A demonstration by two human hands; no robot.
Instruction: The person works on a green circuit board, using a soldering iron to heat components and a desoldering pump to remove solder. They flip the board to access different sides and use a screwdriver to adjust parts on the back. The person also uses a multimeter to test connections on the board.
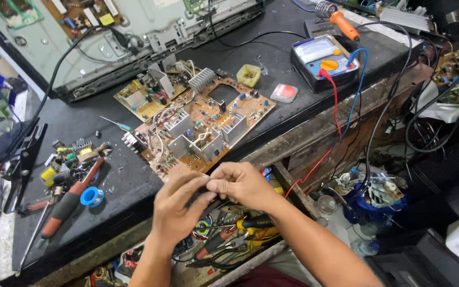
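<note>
Here, Two Hands Pinch a Small Dark Part

Low in the middle of the frame, the left hand [179,204] and right hand [240,183] meet. Their fingers [216,186] are pressed together on a small dark part [202,190]. Just above lies a brown circuit board [203,125] on the black tabletop [123,175]. A meter [325,61] sits upper right.

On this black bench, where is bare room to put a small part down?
Bare black top lies between the brown circuit board and the multimeter, around the pink case, and below the blue solder spool. The left edge near the red-handled tool is crowded with loose components.
</note>
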